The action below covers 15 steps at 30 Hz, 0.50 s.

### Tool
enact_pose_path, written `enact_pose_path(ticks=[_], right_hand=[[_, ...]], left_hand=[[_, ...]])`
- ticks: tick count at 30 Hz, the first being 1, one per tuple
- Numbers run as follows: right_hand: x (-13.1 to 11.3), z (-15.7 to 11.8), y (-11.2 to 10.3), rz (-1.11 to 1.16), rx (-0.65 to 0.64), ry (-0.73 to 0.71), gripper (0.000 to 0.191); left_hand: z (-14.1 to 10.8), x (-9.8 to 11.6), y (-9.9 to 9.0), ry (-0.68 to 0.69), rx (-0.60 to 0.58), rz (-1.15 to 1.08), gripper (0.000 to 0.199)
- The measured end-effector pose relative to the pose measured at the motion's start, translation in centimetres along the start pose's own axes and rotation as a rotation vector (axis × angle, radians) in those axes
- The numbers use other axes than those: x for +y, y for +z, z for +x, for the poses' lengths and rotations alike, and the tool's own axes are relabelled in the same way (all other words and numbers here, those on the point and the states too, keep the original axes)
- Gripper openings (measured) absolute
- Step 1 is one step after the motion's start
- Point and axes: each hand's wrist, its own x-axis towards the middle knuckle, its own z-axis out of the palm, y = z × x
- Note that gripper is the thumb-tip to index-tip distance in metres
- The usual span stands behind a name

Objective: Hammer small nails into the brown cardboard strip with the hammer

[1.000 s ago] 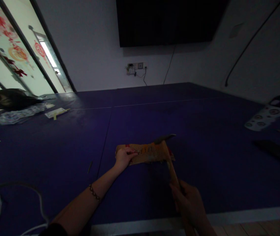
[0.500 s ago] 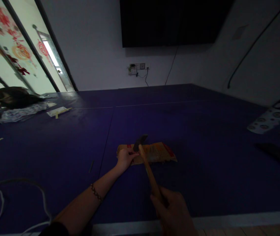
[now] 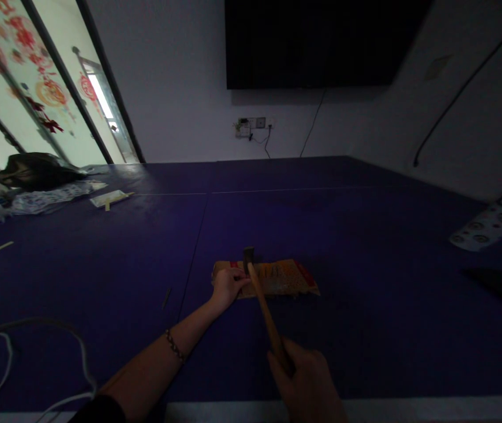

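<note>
A hammer (image 3: 267,316) with a wooden handle and dark metal head is gripped near its handle's end by my right hand (image 3: 306,376). Its head is over the left half of a flat brown piece of cardboard (image 3: 283,277) with red and yellow print, lying on the dark blue surface (image 3: 348,329). My left hand (image 3: 228,285) rests on the cardboard's left part, thumb and fingers pinched together right beside the hammer head. What the pinch holds, if anything, is too small and dark to make out.
A small thin dark rod (image 3: 166,298) lies left of my left forearm. White cables (image 3: 84,358) loop at the lower left. A black bag (image 3: 34,170) and a white tray (image 3: 109,198) sit at the far left. To the right are a patterned white item (image 3: 489,228) and a dark flat object (image 3: 500,288).
The hammer head has turned from tilted to more upright and shifted slightly left beside my left fingers. My left hand keeps its place on the cardboard. The whole view has shifted slightly.
</note>
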Motion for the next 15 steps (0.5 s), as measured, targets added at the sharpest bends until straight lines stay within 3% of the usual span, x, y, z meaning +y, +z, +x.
enact_pose_path(ticks=[6,10,15], right_hand=[[-0.9,-0.4,-0.1,-0.077,0.069,0.004,0.027],[-1.1,-0.3,-0.1,-0.120,-0.018,0.009,0.025],[-1.3,-0.3,-0.1,-0.154,-0.030,0.008,0.026]], left_hand=[[0.1,-0.3,0.2,0.000,-0.010,0.003,0.008],[0.2,-0.6,0.4,-0.021,-0.007,0.021,0.007],[0.2,-0.9,0.6,-0.048,0.002,0.047,0.011]])
